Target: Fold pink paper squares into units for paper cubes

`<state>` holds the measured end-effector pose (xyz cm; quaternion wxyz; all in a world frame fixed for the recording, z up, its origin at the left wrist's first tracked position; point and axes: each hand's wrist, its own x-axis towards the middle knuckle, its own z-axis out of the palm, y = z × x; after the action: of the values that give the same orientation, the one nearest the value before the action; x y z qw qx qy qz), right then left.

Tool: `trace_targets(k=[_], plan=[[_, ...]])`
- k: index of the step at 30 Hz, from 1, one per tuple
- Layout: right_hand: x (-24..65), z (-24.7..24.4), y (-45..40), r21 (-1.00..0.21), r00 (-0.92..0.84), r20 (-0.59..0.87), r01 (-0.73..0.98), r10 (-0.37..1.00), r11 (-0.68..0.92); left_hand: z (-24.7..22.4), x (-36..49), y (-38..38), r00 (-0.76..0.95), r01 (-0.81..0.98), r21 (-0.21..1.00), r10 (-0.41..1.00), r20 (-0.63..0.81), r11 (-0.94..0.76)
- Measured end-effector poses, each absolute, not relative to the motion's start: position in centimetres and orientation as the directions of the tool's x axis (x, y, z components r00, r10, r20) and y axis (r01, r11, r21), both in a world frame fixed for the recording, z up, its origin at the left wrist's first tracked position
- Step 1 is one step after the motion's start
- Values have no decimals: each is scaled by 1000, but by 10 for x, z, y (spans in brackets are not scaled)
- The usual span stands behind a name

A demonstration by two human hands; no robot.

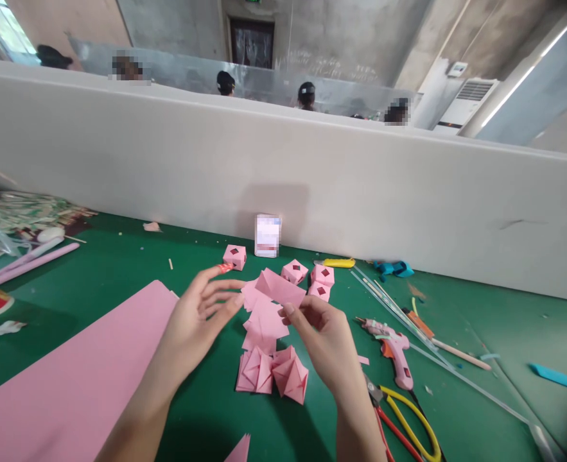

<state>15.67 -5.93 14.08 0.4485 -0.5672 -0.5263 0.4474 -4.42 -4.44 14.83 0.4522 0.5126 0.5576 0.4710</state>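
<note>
Between my hands is a folded pink paper piece [283,287]. My right hand [324,324] pinches its right end between thumb and fingers. My left hand [203,308] has its thumb and middle finger closed at the left edge, with the index finger stretched out and something red around its tip. Beneath lie loose folded pink papers [265,326], partly overlapped by the held piece. Closer to me sit two stacks of folded pink paper units [255,370]. Behind the hands stand several pink paper cubes [235,256] with diamond-shaped openings.
Large pink sheets [81,366] lie at left. A phone with a blurred screen [268,236] leans against the white partition [283,160]. On the right are a yellow cutter [338,263], a pink glue gun [393,350], clear glue sticks and scissors [408,417] with yellow and red handles.
</note>
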Motion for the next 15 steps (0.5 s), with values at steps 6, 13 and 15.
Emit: trace_targets(k=[6, 13, 15], plan=[[142, 142, -62, -925, 49, 45, 380, 998, 23, 147, -29, -50, 4, 24, 994, 994, -107, 107], [126, 133, -62, -865, -22, 63, 497, 998, 66, 143, -33, -46, -51, 6, 1000, 998, -30, 30], [126, 135, -62, -880, -68, 22, 472, 997, 52, 141, -35, -46, -42, 49, 999, 999, -14, 16]])
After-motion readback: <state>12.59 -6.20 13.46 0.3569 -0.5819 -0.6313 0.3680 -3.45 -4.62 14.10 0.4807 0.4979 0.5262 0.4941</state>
